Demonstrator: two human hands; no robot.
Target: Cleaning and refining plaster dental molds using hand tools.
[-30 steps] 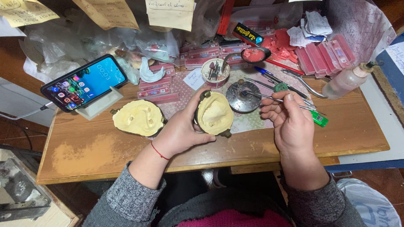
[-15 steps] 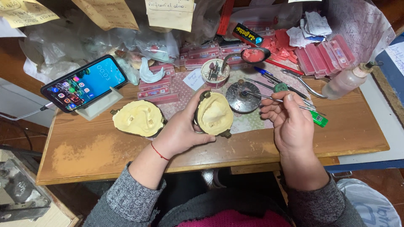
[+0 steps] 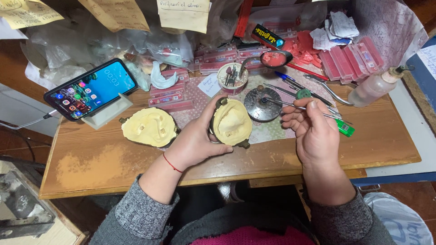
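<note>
Left hand: my left hand [image 3: 197, 143] was wrapped around the flask half [image 3: 230, 123], thumb on its near side and fingers curled over its far edge, clamped on it.
Flask half: it sat tilted at the middle of the table [image 3: 113, 168], just above the patterned mat [image 3: 272, 131], its pale yellow filling facing me, a brass lug showing at the near right corner.
Right hand: my right hand [image 3: 313, 131] was pinched shut on a thin metal tool [image 3: 290, 105], held between thumb and fingertips, just right of the flask half.
Tool: its shaft ran left and far from my fingers, the tip over the round metal disc [image 3: 262, 104]; I could not tell whether it touched.
Second half: another flask half [image 3: 149, 127], pale yellow side up, lay on the table to the left, just beside my left hand, apart from it.
Phone: a phone [image 3: 91, 88] with a lit screen leaned on a white stand [image 3: 109, 111] at far left.
Far side: a small cup [image 3: 232, 78] of burs stood just behind the flask half, a spoon [image 3: 274, 59] with pink material to its right.
Right side: a clear squeeze bottle [image 3: 374, 86] lay far right; a green lighter [image 3: 345, 129] lay just right of my right hand.
Loose tools: a blue pen [image 3: 290, 81] and pliers [image 3: 327, 90] lay far of my right hand.
</note>
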